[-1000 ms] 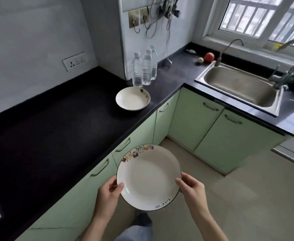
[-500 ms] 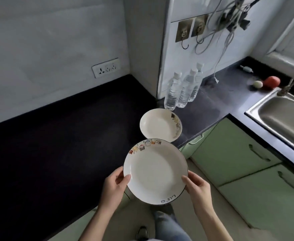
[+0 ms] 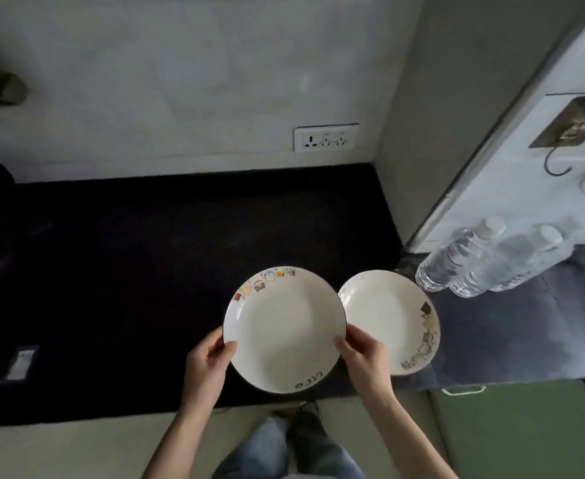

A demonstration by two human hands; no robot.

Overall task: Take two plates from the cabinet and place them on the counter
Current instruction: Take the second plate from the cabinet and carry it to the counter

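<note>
I hold a white plate (image 3: 284, 330) with small coloured drawings on its far rim, level over the front edge of the black counter (image 3: 128, 271). My left hand (image 3: 208, 364) grips its left rim and my right hand (image 3: 363, 357) grips its right rim. A second white plate (image 3: 393, 319) with drawings along its right rim lies flat on the counter just to the right. The held plate's rim overlaps its left edge in the view; whether they touch, I cannot tell. No cabinet with plates is in view.
Three clear water bottles (image 3: 484, 267) stand behind the second plate near a wall corner. A wall socket (image 3: 325, 138) sits above the counter. Hooks (image 3: 560, 160) hang on the right wall. Green cabinet fronts (image 3: 519, 430) lie below right; a small white object (image 3: 21, 363) lies far left.
The view has swung left and closer to the counter. The held plate has moved from over the floor up to the counter's front edge, beside the plate lying there.
</note>
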